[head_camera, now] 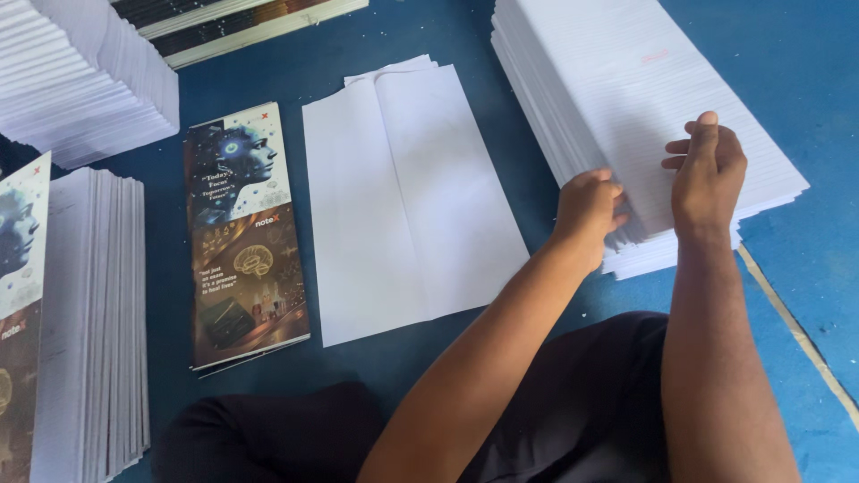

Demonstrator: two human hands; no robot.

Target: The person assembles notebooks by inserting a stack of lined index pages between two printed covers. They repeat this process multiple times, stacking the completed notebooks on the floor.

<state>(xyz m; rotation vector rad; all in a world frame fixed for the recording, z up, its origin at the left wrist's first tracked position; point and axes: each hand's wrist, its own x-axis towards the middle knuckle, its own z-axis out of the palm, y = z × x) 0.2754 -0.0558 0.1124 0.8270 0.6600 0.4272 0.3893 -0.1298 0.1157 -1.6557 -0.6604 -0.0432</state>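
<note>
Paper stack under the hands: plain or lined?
Lined: white paper stack with faint ruled lines, clearest in the head view.

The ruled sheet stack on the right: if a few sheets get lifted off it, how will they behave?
Probably floppy: the sheets look long and thin. The stack itself seems heavy, given its depth at the edge by the left hand. Its fanned edges suggest sheets slide easily; the right hand rests on top.

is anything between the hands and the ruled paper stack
Nothing visible. The left hand is at the near edge of the ruled paper stack, fingers in the sheets, and the right hand rests on top.
</note>
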